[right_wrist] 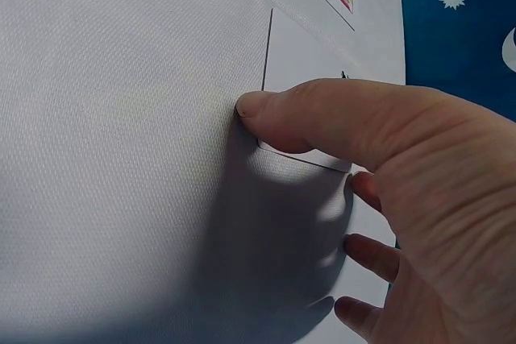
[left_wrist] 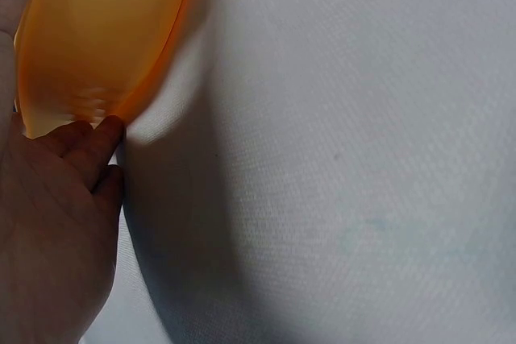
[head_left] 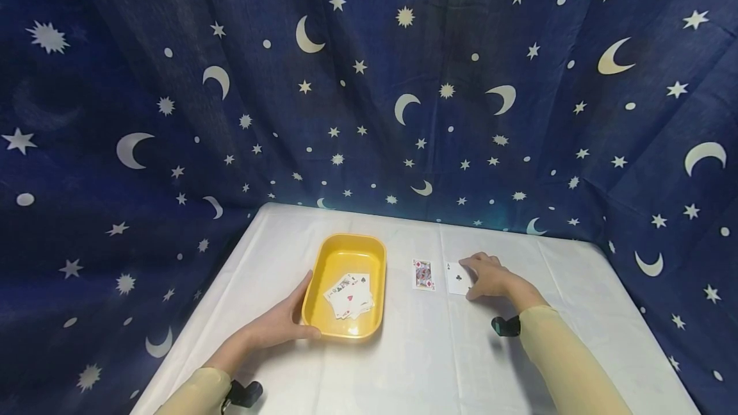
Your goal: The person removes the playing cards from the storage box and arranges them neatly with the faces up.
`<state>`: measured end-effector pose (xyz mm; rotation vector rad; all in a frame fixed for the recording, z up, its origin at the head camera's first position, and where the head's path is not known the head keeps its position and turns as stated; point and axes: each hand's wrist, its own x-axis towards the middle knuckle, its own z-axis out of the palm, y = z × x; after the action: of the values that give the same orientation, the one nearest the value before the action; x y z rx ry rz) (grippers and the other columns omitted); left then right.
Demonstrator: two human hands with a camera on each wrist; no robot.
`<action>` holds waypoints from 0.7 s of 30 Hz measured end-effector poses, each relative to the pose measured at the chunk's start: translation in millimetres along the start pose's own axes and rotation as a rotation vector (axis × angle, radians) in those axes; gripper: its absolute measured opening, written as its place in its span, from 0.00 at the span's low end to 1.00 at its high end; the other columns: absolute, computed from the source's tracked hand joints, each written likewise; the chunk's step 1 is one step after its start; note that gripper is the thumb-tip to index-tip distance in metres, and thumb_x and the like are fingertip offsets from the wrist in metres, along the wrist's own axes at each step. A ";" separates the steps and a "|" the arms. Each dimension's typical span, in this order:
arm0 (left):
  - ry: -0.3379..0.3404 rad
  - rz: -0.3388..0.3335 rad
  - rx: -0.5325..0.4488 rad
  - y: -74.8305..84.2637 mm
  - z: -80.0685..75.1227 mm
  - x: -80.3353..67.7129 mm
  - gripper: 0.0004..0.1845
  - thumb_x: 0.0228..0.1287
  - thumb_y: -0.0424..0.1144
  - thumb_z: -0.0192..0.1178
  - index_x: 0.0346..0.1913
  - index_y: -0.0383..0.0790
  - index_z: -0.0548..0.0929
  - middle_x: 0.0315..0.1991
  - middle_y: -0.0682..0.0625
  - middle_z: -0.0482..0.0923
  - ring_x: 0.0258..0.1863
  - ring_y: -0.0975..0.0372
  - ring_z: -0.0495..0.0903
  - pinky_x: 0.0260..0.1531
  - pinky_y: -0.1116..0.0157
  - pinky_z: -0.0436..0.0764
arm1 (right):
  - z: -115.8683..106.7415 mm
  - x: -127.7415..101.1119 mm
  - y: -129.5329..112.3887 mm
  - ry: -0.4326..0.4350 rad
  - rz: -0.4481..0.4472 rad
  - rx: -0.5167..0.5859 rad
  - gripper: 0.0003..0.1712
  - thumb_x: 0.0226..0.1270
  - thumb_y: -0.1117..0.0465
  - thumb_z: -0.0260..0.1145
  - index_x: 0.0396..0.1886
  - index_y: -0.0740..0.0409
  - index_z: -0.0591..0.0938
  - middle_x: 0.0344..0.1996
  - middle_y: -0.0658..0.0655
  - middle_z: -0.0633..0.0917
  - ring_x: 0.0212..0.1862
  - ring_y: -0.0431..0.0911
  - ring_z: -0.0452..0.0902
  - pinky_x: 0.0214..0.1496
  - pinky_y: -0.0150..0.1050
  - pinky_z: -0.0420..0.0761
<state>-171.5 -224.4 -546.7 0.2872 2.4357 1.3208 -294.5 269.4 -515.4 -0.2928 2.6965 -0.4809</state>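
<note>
My left hand (head_left: 277,319) grips a yellow plastic tub (head_left: 379,287) at its near left corner, with the thumb along the near rim and the fingers at the left side. Several playing cards (head_left: 350,300) lie face up in a loose pile inside, an ace of hearts among them. To the right, an ace of clubs (head_left: 458,279) lies face up on the white cloth. My right hand (head_left: 490,277) reaches over its right side and holds it by the edges, the thumb (right_wrist: 274,114) at the near edge and a fingertip at the far one.
A face card of diamonds (head_left: 423,275) lies face up between the tub and the ace of clubs. White cloth (head_left: 403,364) covers the table. Behind and at both sides hangs a dark blue curtain (head_left: 369,107) with moons and stars.
</note>
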 end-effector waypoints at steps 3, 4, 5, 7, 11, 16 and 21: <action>0.000 0.001 0.000 0.5 -0.3 -0.3 0.71 0.48 0.59 0.80 0.83 0.61 0.36 0.83 0.58 0.35 0.81 0.57 0.38 0.76 0.44 0.45 | -0.6 -1.8 -1.3 0.000 0.001 0.001 0.52 0.48 0.58 0.82 0.75 0.56 0.71 0.71 0.68 0.66 0.69 0.67 0.59 0.66 0.74 0.63; 0.000 0.001 0.002 0.6 -0.3 -0.4 0.71 0.48 0.59 0.80 0.83 0.61 0.36 0.83 0.58 0.35 0.81 0.57 0.38 0.76 0.44 0.45 | -0.6 -2.1 -1.4 0.001 0.002 0.001 0.52 0.48 0.58 0.82 0.75 0.56 0.71 0.71 0.68 0.66 0.69 0.67 0.59 0.66 0.74 0.63; 0.000 0.003 0.003 0.5 -0.3 -0.5 0.71 0.48 0.59 0.80 0.83 0.61 0.36 0.83 0.58 0.35 0.81 0.57 0.38 0.76 0.44 0.46 | -0.7 -2.3 -1.7 0.002 0.002 0.000 0.52 0.48 0.58 0.82 0.75 0.57 0.71 0.71 0.68 0.66 0.69 0.67 0.59 0.66 0.74 0.63; -0.002 0.008 0.000 0.8 -0.4 -0.5 0.71 0.48 0.59 0.80 0.83 0.61 0.36 0.83 0.58 0.35 0.81 0.58 0.38 0.76 0.45 0.46 | -0.6 -2.8 -2.3 0.003 0.004 0.001 0.52 0.48 0.58 0.82 0.75 0.57 0.71 0.70 0.68 0.66 0.69 0.67 0.59 0.66 0.74 0.64; -0.005 0.018 -0.004 0.6 -0.1 0.1 0.71 0.48 0.58 0.80 0.83 0.61 0.35 0.83 0.58 0.35 0.81 0.58 0.39 0.77 0.46 0.46 | -1.2 -4.0 -3.3 0.004 0.000 0.005 0.52 0.48 0.58 0.82 0.75 0.57 0.71 0.70 0.68 0.66 0.69 0.67 0.59 0.66 0.74 0.64; -0.007 0.019 -0.008 0.4 0.6 0.8 0.71 0.48 0.58 0.80 0.83 0.61 0.35 0.83 0.58 0.35 0.81 0.58 0.38 0.76 0.46 0.45 | -3.0 -4.5 -0.3 0.031 -0.039 -0.009 0.54 0.49 0.55 0.82 0.77 0.57 0.68 0.70 0.70 0.68 0.70 0.69 0.59 0.67 0.74 0.62; -0.001 0.013 -0.005 1.4 0.8 0.5 0.71 0.48 0.59 0.80 0.83 0.62 0.35 0.83 0.58 0.35 0.81 0.57 0.38 0.76 0.45 0.46 | -7.1 -2.5 -1.7 0.136 -0.131 -0.013 0.51 0.56 0.52 0.78 0.77 0.59 0.67 0.68 0.70 0.70 0.69 0.69 0.60 0.68 0.72 0.62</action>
<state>-171.6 -222.8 -546.0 0.3027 2.4338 1.3314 -294.9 270.5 -507.9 -0.4583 2.8251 -0.5393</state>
